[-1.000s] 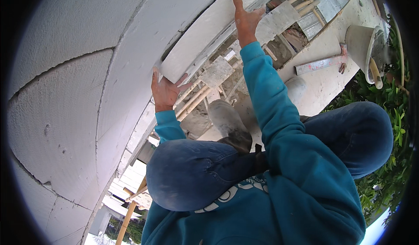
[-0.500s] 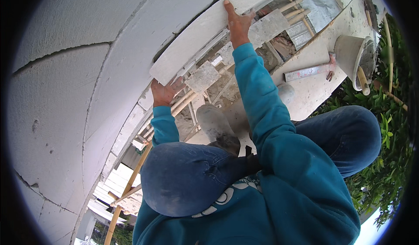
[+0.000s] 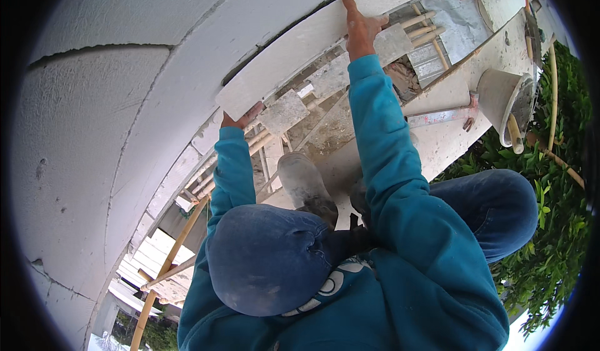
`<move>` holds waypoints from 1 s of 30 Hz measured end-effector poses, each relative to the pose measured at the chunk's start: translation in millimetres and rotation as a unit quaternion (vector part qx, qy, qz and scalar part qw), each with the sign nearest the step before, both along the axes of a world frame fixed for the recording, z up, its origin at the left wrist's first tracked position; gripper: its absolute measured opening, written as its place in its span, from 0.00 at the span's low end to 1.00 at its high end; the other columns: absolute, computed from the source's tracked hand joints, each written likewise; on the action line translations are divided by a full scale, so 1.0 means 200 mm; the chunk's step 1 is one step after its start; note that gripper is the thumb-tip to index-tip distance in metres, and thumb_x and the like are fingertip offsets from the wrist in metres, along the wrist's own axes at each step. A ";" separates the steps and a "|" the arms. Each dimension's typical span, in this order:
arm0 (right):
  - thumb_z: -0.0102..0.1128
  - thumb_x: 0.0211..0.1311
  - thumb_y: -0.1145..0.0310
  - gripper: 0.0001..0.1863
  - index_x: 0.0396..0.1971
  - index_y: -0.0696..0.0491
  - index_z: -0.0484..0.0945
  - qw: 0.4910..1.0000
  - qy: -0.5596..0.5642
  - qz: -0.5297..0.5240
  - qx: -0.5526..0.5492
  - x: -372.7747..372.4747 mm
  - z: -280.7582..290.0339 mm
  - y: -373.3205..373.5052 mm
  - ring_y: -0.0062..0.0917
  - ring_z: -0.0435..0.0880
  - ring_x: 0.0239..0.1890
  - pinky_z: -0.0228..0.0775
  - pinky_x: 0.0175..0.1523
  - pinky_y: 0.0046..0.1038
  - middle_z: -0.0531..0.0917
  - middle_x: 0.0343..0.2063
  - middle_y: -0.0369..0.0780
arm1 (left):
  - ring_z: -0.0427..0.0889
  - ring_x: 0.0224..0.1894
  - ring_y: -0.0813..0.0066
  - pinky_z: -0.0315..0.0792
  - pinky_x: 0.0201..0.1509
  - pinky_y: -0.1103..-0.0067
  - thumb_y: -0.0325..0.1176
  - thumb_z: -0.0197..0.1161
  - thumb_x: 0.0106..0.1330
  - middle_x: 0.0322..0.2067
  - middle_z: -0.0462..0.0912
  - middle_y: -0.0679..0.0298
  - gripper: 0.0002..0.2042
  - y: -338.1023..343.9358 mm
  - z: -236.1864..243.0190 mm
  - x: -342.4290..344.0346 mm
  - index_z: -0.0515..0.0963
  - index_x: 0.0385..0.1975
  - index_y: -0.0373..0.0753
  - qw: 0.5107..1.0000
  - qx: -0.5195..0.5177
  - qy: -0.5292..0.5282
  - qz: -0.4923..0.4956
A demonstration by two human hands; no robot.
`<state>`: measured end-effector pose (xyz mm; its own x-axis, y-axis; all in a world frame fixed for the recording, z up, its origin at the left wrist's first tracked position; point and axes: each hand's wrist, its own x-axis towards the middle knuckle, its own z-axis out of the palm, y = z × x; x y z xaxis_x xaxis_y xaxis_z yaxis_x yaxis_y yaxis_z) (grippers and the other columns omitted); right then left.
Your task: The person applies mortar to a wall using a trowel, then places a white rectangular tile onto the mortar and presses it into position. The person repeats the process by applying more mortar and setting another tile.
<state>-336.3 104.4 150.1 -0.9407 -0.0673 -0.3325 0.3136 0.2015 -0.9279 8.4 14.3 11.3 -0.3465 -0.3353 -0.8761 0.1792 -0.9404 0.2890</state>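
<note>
A long white block, like aerated concrete, lies along the pale wall with a dark gap on its wall side. Its near end is supported by my left hand, which is closed on the underside, the fingers partly hidden by the block. Farther along, my right hand grips the outer edge, thumb laid over the face and the other fingers partly hidden around the edge. Below the block, rough grey slabs rest among bamboo poles.
A hammer lies on the pale platform to the right. Beside it, a dirty bucket with a wooden handle sticking out stands near the edge, green foliage beyond. My boot is below the block. Bamboo scaffolding rises at lower left.
The view has shifted slightly, with the wall appearing farther right. More of my left hand is now hidden under the block's near end. Both hands keep their hold.
</note>
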 end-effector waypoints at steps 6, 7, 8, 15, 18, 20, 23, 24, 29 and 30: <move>0.83 0.38 0.50 0.79 0.69 0.68 0.23 0.998 -0.043 0.039 0.011 0.01 0.01 -0.11 0.58 0.51 0.71 0.49 0.74 0.43 0.48 0.66 0.70 | 0.74 0.61 0.48 0.75 0.60 0.46 0.45 0.49 0.75 0.62 0.72 0.54 0.22 -0.04 -0.08 0.16 0.66 0.63 0.42 0.969 -0.210 0.089 -0.092; 0.85 0.35 0.50 0.81 0.69 0.67 0.22 0.997 -0.036 0.042 0.045 0.00 0.01 -0.12 0.56 0.55 0.70 0.55 0.71 0.45 0.51 0.65 0.67 | 0.74 0.61 0.48 0.75 0.60 0.47 0.45 0.49 0.75 0.61 0.73 0.54 0.22 -0.05 -0.08 0.18 0.66 0.63 0.42 0.955 -0.261 0.077 -0.114; 0.87 0.33 0.50 0.83 0.69 0.65 0.21 0.995 -0.028 0.047 0.078 0.00 0.00 -0.14 0.55 0.59 0.68 0.60 0.69 0.47 0.55 0.65 0.63 | 0.75 0.60 0.48 0.76 0.59 0.47 0.45 0.49 0.75 0.61 0.73 0.54 0.22 -0.05 -0.09 0.20 0.66 0.64 0.42 0.939 -0.311 0.062 -0.132; 0.81 0.39 0.55 0.73 0.68 0.70 0.29 0.993 -0.022 0.007 0.117 -0.05 0.04 -0.12 0.53 0.65 0.64 0.62 0.70 0.40 0.56 0.62 0.68 | 0.78 0.58 0.49 0.78 0.57 0.46 0.47 0.46 0.75 0.59 0.76 0.55 0.22 0.04 0.09 0.03 0.68 0.63 0.43 0.992 -0.093 0.089 0.005; 0.81 0.39 0.58 0.73 0.67 0.70 0.26 0.994 -0.032 -0.008 0.100 -0.01 0.05 -0.18 0.53 0.65 0.65 0.61 0.70 0.40 0.57 0.61 0.68 | 0.76 0.60 0.49 0.76 0.58 0.46 0.42 0.51 0.74 0.60 0.74 0.55 0.21 0.05 0.07 0.09 0.67 0.63 0.41 0.972 -0.212 0.088 -0.045; 0.80 0.40 0.59 0.73 0.67 0.69 0.25 0.995 -0.038 -0.016 0.089 0.03 0.06 -0.19 0.52 0.66 0.64 0.61 0.70 0.39 0.58 0.61 0.68 | 0.72 0.62 0.50 0.73 0.61 0.49 0.37 0.54 0.72 0.62 0.71 0.54 0.22 0.07 0.08 0.12 0.65 0.64 0.39 0.954 -0.282 0.030 -0.098; 0.80 0.42 0.61 0.72 0.67 0.69 0.24 0.997 -0.047 0.008 0.055 0.02 0.04 -0.15 0.51 0.67 0.64 0.61 0.70 0.38 0.59 0.61 0.66 | 0.73 0.63 0.55 0.72 0.64 0.60 0.27 0.59 0.67 0.62 0.72 0.55 0.26 0.11 0.18 0.11 0.63 0.66 0.36 0.934 -0.339 -0.040 -0.102; 0.80 0.42 0.62 0.72 0.67 0.69 0.24 0.998 -0.050 0.011 0.038 -0.05 -0.03 -0.14 0.50 0.68 0.64 0.62 0.70 0.38 0.59 0.61 0.66 | 0.73 0.62 0.55 0.71 0.65 0.63 0.26 0.60 0.65 0.61 0.73 0.55 0.28 0.11 0.25 0.07 0.63 0.66 0.36 0.925 -0.361 -0.055 -0.105; 0.81 0.42 0.63 0.73 0.66 0.69 0.22 0.995 -0.050 0.035 -0.076 -0.22 -0.28 -0.11 0.46 0.69 0.62 0.63 0.69 0.36 0.59 0.61 0.63 | 0.74 0.62 0.57 0.68 0.68 0.68 0.26 0.67 0.58 0.55 0.79 0.53 0.38 0.12 0.36 0.14 0.57 0.69 0.34 0.832 -0.484 -0.165 -0.213; 0.81 0.42 0.64 0.73 0.66 0.69 0.21 0.995 -0.048 0.036 -0.085 -0.17 -0.26 -0.11 0.45 0.69 0.62 0.63 0.69 0.35 0.59 0.61 0.63 | 0.74 0.63 0.57 0.68 0.67 0.67 0.28 0.70 0.56 0.54 0.79 0.51 0.41 0.14 0.35 0.19 0.55 0.70 0.33 0.798 -0.509 -0.195 -0.257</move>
<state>-369.7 83.0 97.4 -0.8955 -0.1971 -0.3990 0.3931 0.0699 -0.9168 45.7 42.7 81.6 -0.4353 -0.8435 -0.3147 -0.4442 -0.1028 0.8900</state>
